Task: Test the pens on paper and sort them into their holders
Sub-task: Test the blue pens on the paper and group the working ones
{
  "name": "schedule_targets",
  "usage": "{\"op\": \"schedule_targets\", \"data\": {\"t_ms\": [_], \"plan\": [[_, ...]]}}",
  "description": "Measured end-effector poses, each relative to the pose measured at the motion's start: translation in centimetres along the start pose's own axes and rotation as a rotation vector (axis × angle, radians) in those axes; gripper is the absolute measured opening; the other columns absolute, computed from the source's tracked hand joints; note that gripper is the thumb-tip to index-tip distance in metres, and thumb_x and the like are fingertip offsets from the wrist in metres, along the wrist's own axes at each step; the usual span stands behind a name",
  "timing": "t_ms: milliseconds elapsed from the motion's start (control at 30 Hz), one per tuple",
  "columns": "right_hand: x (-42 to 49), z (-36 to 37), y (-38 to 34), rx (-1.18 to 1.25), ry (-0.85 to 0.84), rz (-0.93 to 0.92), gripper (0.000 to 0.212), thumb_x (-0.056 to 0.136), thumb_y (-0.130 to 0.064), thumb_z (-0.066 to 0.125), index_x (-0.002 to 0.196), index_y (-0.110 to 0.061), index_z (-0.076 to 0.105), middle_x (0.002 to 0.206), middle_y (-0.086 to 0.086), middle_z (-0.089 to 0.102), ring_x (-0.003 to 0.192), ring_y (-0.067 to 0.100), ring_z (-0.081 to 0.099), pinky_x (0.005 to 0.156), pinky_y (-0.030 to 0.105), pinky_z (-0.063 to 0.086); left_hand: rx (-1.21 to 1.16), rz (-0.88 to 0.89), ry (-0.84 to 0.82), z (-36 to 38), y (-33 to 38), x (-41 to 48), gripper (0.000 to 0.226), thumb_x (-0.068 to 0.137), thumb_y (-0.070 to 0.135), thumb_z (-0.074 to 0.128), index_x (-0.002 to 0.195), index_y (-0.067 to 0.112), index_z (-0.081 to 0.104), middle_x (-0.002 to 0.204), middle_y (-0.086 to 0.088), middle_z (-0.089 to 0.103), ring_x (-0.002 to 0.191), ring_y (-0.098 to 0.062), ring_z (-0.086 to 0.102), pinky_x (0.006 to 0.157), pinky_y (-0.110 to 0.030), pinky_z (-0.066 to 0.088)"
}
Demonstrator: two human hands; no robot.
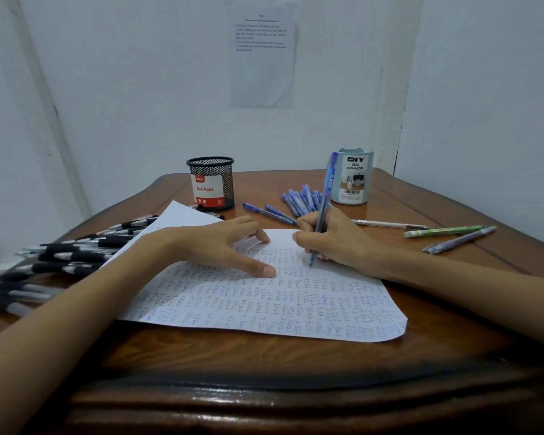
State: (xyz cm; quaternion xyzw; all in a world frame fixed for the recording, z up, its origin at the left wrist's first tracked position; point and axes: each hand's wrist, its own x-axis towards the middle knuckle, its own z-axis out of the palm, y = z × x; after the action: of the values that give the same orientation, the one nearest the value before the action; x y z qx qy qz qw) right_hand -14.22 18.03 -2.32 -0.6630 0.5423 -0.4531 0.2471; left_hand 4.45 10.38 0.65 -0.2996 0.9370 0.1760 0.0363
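One translucent blue pen (326,197) gripped by right hand (338,243), near upright, tip down on paper (296,312), left hand (215,246) released, fingers spread on paper.

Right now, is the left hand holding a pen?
No, the left hand rests spread on the paper; the right hand grips the blue pen.

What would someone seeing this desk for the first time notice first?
The white paper at the centre of the table, covered in rows of small ink marks, draws the eye first, with the right grip holding a blue pen tip-down on it. Next comes the heap of black pens at the left edge, and the cluster of blue pens beside the pale blue organizer at the back right.
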Motion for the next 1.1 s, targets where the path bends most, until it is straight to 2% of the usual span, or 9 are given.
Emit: {"op": "schedule_targets", "data": {"t_ms": [200,267,367,467,600,667,833,967,1100], "plan": [[-0.3,0.2,-0.5,-0.059,0.016,-0.046,0.039,0.090,-0.015,0.060,0.055,-0.007,0.044,0.046,-0.001,0.043,0.039,0.001,0.043,0.046,0.008,0.036,-0.004,0.003,-0.005,0.0,0.1,-0.1,0.077,0.063,0.064,0.051,0.132,0.031,0.038,0.136,0.016,0.030,0.120,-0.004,0.029,0.098,-0.025,0.026],[-0.4,0.1,-1.0,-0.009,0.073,0.006,0.044,0.087,-0.037,0.057,0.056,-0.008,0.048,0.044,-0.004,0.046,0.038,0.002,0.041,0.042,0.012,0.034,-0.006,0.002,-0.006,0.0,0.1,0.0,0.077,0.063,0.064,0.051,0.132,0.031,0.037,0.139,0.015,0.029,0.122,-0.004,0.028,0.099,-0.025,0.026],[0.0,-0.5,-1.4,0.113,0.160,0.156,0.063,0.082,-0.062,0.035,0.044,-0.014,0.049,0.047,0.000,0.045,0.049,0.009,0.038,0.041,0.015,0.028,0.017,0.001,-0.011,0.0,0.2,0.0,0.079,0.063,0.064,0.049,0.133,0.031,0.036,0.140,0.015,0.028,0.121,-0.003,0.027,0.098,-0.024,0.025],[0.5,-1.5,-1.6,0.220,0.249,0.220,0.057,0.096,-0.044,0.040,0.048,-0.015,0.049,0.048,0.001,0.039,0.045,0.009,0.031,0.036,0.013,0.025,0.014,0.005,-0.007,0.0,0.1,0.0,0.079,0.063,0.065,0.049,0.133,0.031,0.036,0.140,0.015,0.028,0.121,-0.004,0.028,0.098,-0.024,0.026],[0.7,-2.3,-1.5,0.097,0.312,0.208,0.009,0.090,-0.027,0.059,0.093,-0.020,0.054,0.059,0.004,0.041,0.045,0.009,0.034,0.036,0.013,0.030,0.020,0.004,-0.010,0.0,0.0,0.0,0.079,0.064,0.066,0.048,0.133,0.032,0.036,0.142,0.015,0.027,0.120,-0.003,0.028,0.098,-0.024,0.025],[0.8,-2.4,-1.3,0.069,0.282,0.226,0.017,0.088,-0.029,0.061,0.101,-0.021,0.054,0.059,0.004,0.043,0.044,0.008,0.035,0.035,0.013,0.031,0.018,0.006,-0.015,0.0,0.1,-0.1,0.079,0.064,0.066,0.048,0.134,0.031,0.035,0.142,0.015,0.027,0.120,-0.003,0.028,0.097,-0.024,0.025],[0.8,-2.6,-1.2,0.247,0.248,0.278,0.038,0.096,-0.030,0.048,0.062,-0.012,0.050,0.052,0.002,0.038,0.034,0.005,0.027,0.034,0.014,0.019,0.011,0.007,-0.017,0.0,0.3,-0.2,0.080,0.064,0.064,0.048,0.135,0.030,0.035,0.143,0.013,0.027,0.121,-0.004,0.028,0.098,-0.023,0.025],[1.1,-3.3,-1.0,0.350,0.266,0.208,0.009,0.097,-0.017,0.047,0.091,-0.014,0.054,0.044,-0.003,0.035,0.031,0.004,0.026,0.031,0.015,0.023,0.015,0.005,-0.018,0.0,0.3,-0.2,0.080,0.064,0.064,0.048,0.134,0.030,0.035,0.143,0.013,0.027,0.121,-0.004,0.028,0.098,-0.023,0.025],[1.3,-3.5,-0.2,0.396,0.194,0.215,0.038,0.099,-0.042,0.031,0.101,-0.014,0.057,0.039,-0.003,0.031,0.033,0.006,0.022,0.034,0.014,0.018,0.023,0.006,-0.017,-0.1,0.3,-0.2,0.080,0.063,0.065,0.048,0.135,0.030,0.035,0.142,0.014,0.027,0.122,-0.003,0.028,0.099,-0.023,0.026]]}}
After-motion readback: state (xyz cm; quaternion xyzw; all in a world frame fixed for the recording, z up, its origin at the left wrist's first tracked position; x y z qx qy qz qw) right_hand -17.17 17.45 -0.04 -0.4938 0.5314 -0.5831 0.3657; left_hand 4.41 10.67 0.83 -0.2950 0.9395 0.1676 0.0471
